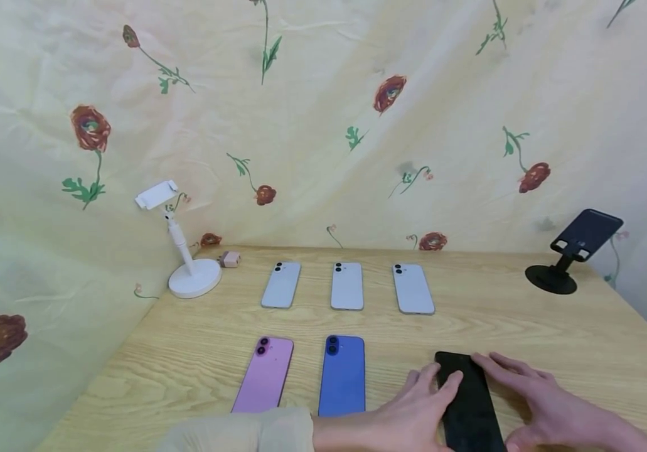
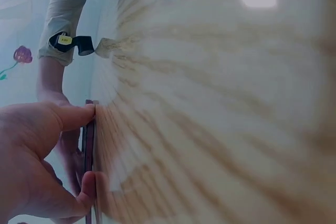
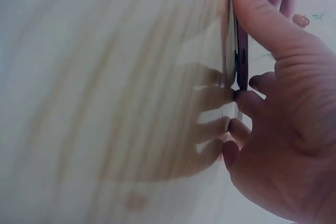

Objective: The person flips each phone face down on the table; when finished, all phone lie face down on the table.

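Observation:
A black smartphone (image 1: 470, 408) lies at the front right of the wooden table, its dark face up. My left hand (image 1: 410, 414) has its fingertips at the phone's left long edge, one finger lapping onto the face. Along the right long edge, my right hand (image 1: 555, 405) holds the phone with fingers by the far corner and thumb near the close end. In the left wrist view, thumb and finger grip the phone's thin side (image 2: 90, 145). The right wrist view shows a dark reddish side (image 3: 242, 59) between thumb and fingers. A blue phone (image 1: 342, 376) lies left of my left hand.
Beside the blue phone lies a purple phone (image 1: 263, 375). Three pale phones (image 1: 347, 287) form a row farther back. A white stand (image 1: 194, 278) and a pink charger (image 1: 231, 258) stand at the back left, a black stand (image 1: 588, 232) at the back right.

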`<state>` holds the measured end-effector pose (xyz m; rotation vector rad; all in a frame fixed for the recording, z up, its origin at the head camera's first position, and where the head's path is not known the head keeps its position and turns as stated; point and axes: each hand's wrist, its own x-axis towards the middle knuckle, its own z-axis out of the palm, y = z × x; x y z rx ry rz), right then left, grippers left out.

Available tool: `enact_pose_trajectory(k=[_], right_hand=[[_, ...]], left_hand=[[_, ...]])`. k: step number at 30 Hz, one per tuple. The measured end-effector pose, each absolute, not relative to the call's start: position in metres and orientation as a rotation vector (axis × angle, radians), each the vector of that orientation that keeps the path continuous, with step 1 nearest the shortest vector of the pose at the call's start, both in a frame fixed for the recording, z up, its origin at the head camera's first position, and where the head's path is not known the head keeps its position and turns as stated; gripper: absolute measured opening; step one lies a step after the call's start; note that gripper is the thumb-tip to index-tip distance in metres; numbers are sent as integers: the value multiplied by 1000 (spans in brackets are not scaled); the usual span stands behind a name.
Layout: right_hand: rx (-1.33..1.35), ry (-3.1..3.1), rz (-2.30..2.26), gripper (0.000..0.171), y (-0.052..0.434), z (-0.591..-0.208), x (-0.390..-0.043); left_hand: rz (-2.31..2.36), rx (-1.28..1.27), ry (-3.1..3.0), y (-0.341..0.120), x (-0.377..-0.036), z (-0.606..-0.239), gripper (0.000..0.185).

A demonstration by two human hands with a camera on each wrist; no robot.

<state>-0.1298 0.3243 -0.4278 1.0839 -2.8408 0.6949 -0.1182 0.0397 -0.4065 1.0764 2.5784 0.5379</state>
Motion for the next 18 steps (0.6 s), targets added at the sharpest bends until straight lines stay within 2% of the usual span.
enact_pose_trajectory(k=[8,12,18], right_hand=[[1075,-2865,694,102,319,-423,-132],[1065,-2869,684,104,318,-422,-132],[1042,-2876,686,108,316,-424,-132]], left_hand=[[295,1265,2641,50,-121,-405,78],[281,1232,2611,53,-121,-404,70],[281,1213,2602,54,-120,-405,68]])
